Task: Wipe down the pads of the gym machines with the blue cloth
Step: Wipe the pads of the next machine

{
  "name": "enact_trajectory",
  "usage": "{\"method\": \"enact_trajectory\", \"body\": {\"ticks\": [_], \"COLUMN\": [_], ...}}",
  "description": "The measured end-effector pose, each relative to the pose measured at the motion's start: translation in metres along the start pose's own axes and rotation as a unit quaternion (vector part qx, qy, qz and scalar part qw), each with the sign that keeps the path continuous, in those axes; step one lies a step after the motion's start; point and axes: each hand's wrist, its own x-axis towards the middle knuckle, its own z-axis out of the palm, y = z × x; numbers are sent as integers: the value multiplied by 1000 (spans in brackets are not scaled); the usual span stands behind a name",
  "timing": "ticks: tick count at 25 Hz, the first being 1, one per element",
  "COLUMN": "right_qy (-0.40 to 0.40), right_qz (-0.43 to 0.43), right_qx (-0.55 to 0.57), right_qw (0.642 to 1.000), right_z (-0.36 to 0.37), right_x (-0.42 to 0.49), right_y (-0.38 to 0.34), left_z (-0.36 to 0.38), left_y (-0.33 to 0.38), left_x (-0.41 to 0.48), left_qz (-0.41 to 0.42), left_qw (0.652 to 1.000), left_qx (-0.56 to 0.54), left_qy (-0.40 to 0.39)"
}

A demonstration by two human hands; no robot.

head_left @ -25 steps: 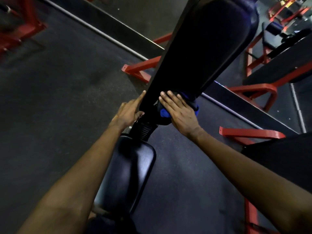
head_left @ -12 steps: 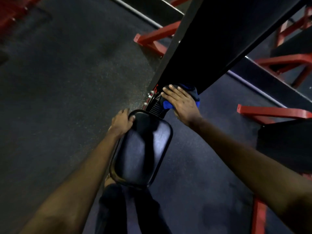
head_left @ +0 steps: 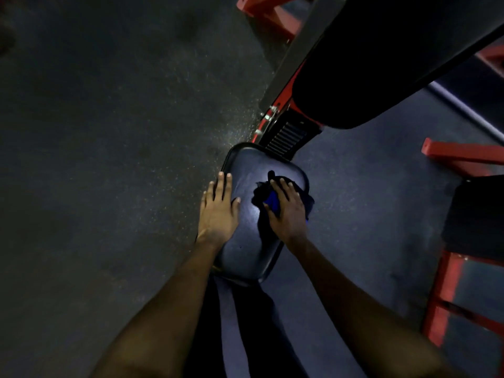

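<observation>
A dim gym with a dark speckled rubber floor (head_left: 109,132) fills the head camera's view, and red steel frames (head_left: 463,156) stand at the one, three and four o'clock edges. At the centre sits a small black seat pad (head_left: 245,257), glossy where light catches it. From its twelve o'clock end a ribbed hinge bracket (head_left: 286,135) leads up to a long black back pad (head_left: 381,64) that slants away toward two o'clock.

The left hand (head_left: 218,211) lies flat on the seat pad's nine o'clock edge, fingers straight and close together, holding nothing. The right hand (head_left: 286,211) presses palm-down on the blue cloth (head_left: 272,201), fingers lightly spread over it. The cloth is bunched on the seat pad's three o'clock side. It lies mostly under the right palm, with dark folds spilling toward twelve o'clock, and sits just apart from the left thumb.

The step in hand looks like wiping the seat pad. Doing it well likely means flattening the bunched cloth for wider contact. Overlapping strokes from the hinge end toward the body would help, as would lifting the bracing left hand so its strip gets cleaned too.
</observation>
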Motion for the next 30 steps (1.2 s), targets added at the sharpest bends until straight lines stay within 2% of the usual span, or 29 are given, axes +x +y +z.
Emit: {"method": "enact_trajectory", "body": {"ticks": [2, 7, 10, 13, 16, 18, 21, 23, 27, 30], "right_qy": [19, -10, 30, 58, 28, 35, 71, 89, 71, 85], "right_qz": [-6, -81, 5, 111, 84, 70, 96, 113, 108, 101], "right_qx": [-23, -48, -23, -6, -8, -9, 9, 35, 82, 77], "right_qw": [1000, 996, 999, 992, 996, 997, 993, 989, 988, 988], "right_z": [12, 10, 8, 15, 16, 9, 4, 9, 24, 20], "right_x": [8, 72, 70, 12, -25, -6, 29, 22, -46, -21], "right_y": [-1, -13, -10, -1, 13, 25, 32, 29, 21, 32], "left_z": [4, 4, 3, 0, -3, -3, -2, -1, 1, 5], "left_y": [1, 0, 2, 6, 7, 7, 9, 12, 16, 17], "left_x": [-1, 1, 0, 1, -2, -1, 3, 6, 5, 6], "left_qz": [2, 5, -1, -4, -6, -23, -60, -78, -74, -78], "left_qw": [1000, 999, 1000, 999, 1000, 999, 995, 994, 995, 995], "left_qx": [2, 14, 17, 18, 9, -29, -75, -65, -21, -2], "left_qy": [24, 38, 27, 26, 27, 29, 33, 41, 55, 67]}}
